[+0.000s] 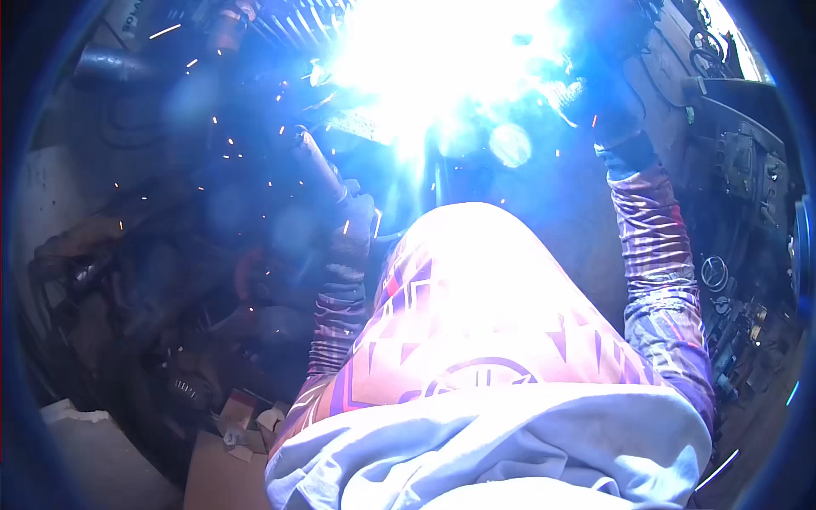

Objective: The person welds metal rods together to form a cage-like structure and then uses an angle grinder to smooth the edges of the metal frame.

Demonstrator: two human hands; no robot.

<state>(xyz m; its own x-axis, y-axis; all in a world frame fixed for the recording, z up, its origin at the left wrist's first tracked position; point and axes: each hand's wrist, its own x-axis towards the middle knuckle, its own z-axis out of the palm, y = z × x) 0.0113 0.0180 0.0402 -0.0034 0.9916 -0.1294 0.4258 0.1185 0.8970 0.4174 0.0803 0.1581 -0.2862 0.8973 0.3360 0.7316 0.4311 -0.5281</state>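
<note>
A blinding blue-white welding arc (450, 59) fills the top middle and washes out the work beneath it. My left hand (359, 211), dim and apparently gloved, is closed round a cylindrical, rod-like tool (319, 161). That tool slants up and left, its tip apart from the brightest glare. On the right, my right hand (599, 102) wears a dark glove and reaches in beside the arc. Glare and shadow hide its fingers and anything in them. A bright, angled metal piece (361, 126) shows at the lower left of the glare.
Orange sparks fly across the left side. A metal pipe (110, 66) lies at the upper left, near a row of metal bars (297, 21). Dark machinery (752, 170) stands at the right. Cardboard (223, 476) and a pale panel (106, 459) lie at the lower left.
</note>
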